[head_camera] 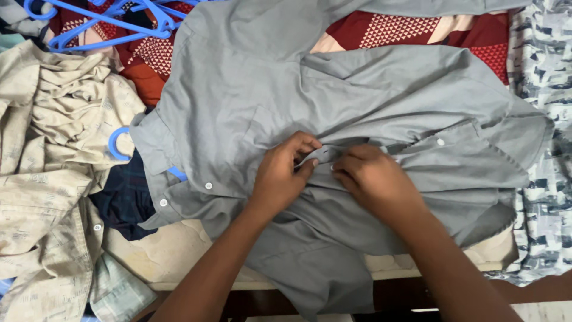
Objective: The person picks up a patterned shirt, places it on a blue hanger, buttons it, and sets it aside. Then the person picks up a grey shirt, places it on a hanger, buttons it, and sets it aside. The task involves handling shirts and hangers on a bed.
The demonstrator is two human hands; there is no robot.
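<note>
Bedding with a red and cream triangle print (417, 30) covered the surface, and clothes were piled all over it. Right in the middle lay a grey button-up shirt (250, 89), spread out flat-ish with the front placket running across the frame. Both hands met at that placket: the left hand (280, 176) had its thumb and fingers pinched shut on the strip of fabric, and the right hand (372, 179) was curled closed over the same strip just beside it, knuckles up, fingertips nearly touching the left ones. So the shirt sat directly under and between both grips.

Fabric looked like a smooth, thin woven cotton type, lightly creased, with small white buttons (208, 185) on the cuff near the left edge and another by the placket. Off to the left lay a crumpled beige printed shirt (59, 149), softer and way more wrinkled, with a dark navy garment (125, 200) tucked beside it. Blue plastic hangers (113, 21) were stacked top left. A grey-and-white patterned cloth (545, 149) ran down the right side.
</note>
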